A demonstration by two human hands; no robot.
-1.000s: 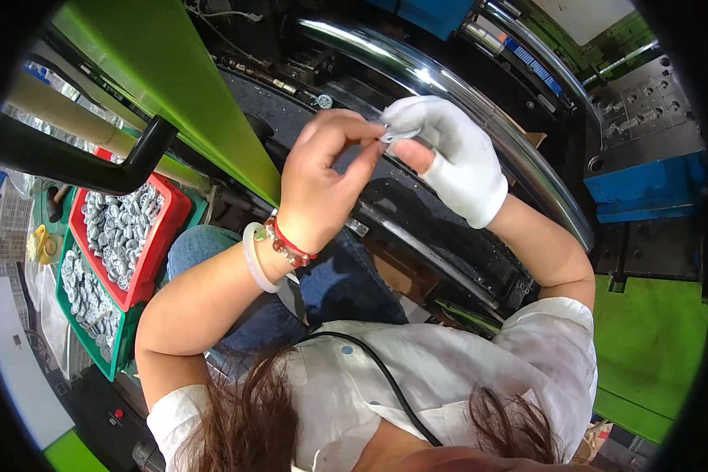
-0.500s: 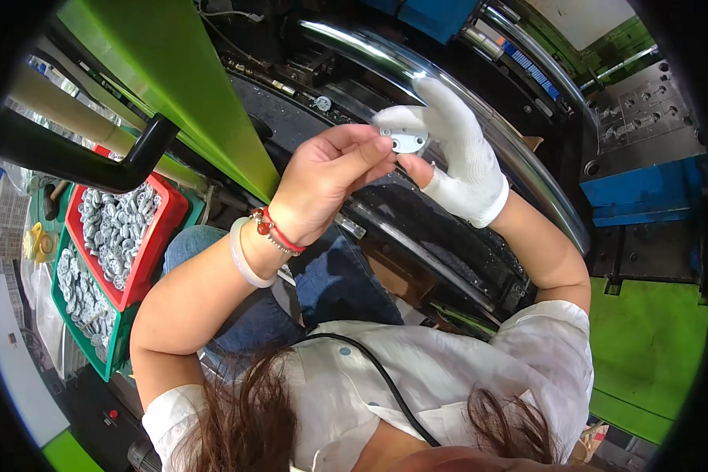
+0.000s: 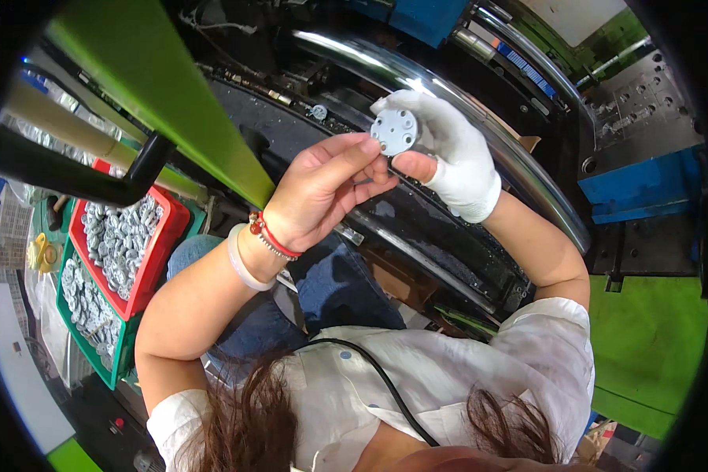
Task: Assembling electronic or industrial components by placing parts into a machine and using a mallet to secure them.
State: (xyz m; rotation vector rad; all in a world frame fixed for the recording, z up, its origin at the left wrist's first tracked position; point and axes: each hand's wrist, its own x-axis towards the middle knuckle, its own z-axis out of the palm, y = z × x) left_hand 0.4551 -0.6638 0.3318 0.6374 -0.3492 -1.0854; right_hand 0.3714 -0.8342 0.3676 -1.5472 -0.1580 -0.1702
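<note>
A round grey metal disc (image 3: 393,130) with several holes around its face is held up between my two hands, its flat side toward me. My bare left hand (image 3: 326,177) pinches the disc's lower left edge between thumb and fingers. My right hand (image 3: 452,149), in a white knit glove with the thumb tip bare, is curled around the disc's right side. Its fingers run behind the disc and are partly hidden. Another small disc (image 3: 318,112) lies on the dark machine surface beyond my left hand.
At the left, a red bin (image 3: 151,244) full of metal discs overlaps a green bin (image 3: 118,346) with more of them. A slanting green beam (image 3: 169,86) and a black handle (image 3: 145,169) stand close by. A thick chrome bar (image 3: 519,145) crosses behind my right hand.
The disc has turned from a tilted view to show its full holed face. My right fingers, raised and spread before, have curled in around it.
</note>
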